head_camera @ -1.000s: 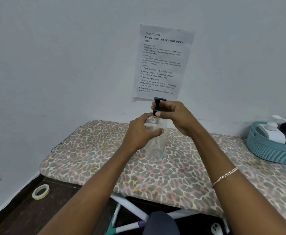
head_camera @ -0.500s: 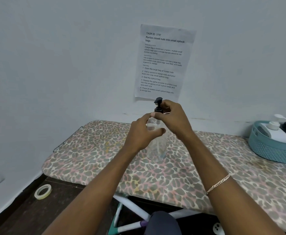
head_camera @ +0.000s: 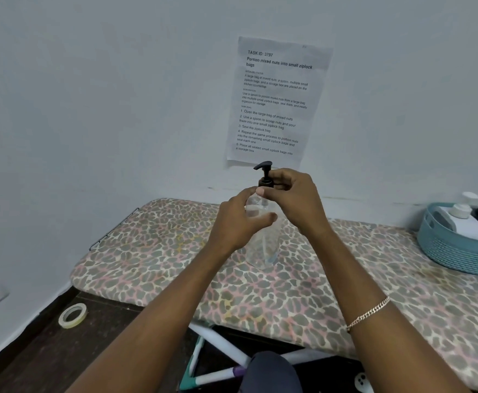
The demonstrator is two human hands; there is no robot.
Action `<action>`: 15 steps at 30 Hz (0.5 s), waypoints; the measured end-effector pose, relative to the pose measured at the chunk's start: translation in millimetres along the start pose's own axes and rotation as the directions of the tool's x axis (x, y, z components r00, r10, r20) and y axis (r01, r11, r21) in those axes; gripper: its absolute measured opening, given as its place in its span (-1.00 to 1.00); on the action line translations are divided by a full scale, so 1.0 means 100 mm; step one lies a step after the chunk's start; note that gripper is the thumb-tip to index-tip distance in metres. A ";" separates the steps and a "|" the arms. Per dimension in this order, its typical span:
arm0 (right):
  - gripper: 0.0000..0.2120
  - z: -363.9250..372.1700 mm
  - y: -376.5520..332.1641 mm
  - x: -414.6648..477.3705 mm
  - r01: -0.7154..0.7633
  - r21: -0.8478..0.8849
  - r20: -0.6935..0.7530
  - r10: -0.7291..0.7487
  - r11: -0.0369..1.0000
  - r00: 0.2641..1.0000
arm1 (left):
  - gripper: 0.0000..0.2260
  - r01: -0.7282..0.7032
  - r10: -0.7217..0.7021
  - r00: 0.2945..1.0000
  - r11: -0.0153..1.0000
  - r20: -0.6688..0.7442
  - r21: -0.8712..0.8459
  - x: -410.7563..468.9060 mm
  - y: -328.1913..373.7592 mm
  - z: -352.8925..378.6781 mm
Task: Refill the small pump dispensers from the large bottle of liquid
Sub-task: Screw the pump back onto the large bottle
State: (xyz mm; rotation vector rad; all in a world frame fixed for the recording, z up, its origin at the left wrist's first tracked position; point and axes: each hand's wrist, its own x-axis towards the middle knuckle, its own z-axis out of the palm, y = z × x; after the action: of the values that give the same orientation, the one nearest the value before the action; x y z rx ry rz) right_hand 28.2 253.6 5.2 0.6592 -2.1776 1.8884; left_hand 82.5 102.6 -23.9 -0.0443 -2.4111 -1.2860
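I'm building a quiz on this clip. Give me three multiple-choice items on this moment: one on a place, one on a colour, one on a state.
1. Where is the basket?
A. on the floor
B. at the board's right end
C. under the paper sheet

2. What colour is the pump top on the held bottle?
A. white
B. black
C. teal

3. What is the right hand doing?
A. resting flat
B. gripping the pump collar
C. holding tape

Key:
1 B, the teal basket sits at the far right.
2 B, the pump top on the clear bottle is black.
3 B, the right hand pinches the collar while the left hand steadies the bottle.
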 end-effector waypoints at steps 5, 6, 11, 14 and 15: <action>-0.72 -0.23 -0.06 0.15 -0.016 0.003 0.292 0.014 1.000 0.956 | -0.34 -0.008 0.008 1.000 1.000 0.003 0.006 0.02 -0.01 0.02; -0.71 -0.25 -0.07 0.18 -0.030 0.017 0.319 0.023 0.999 0.947 | -0.34 -0.013 0.013 1.000 1.000 0.000 0.005 0.02 -0.01 0.02; -0.71 -0.08 0.02 0.14 -0.027 0.067 0.110 0.019 0.997 0.994 | -0.38 -0.031 0.031 0.999 0.999 -0.034 0.013 -0.01 -0.02 0.06; -0.71 0.01 0.06 0.07 -0.013 0.078 0.025 0.011 0.997 1.000 | -0.38 -0.024 0.025 0.999 1.000 -0.037 0.014 -0.01 -0.02 0.07; -0.71 0.00 0.06 0.05 -0.004 0.079 0.032 0.002 0.997 1.000 | -0.37 -0.018 0.019 0.999 1.000 -0.032 0.013 -0.02 -0.02 0.07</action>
State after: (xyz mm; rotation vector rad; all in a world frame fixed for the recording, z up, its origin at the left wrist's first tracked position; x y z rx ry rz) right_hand 21.1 252.7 1.8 0.7047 -2.1329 1.9879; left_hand 81.0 107.7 -29.7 -0.0417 -2.3862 -1.2532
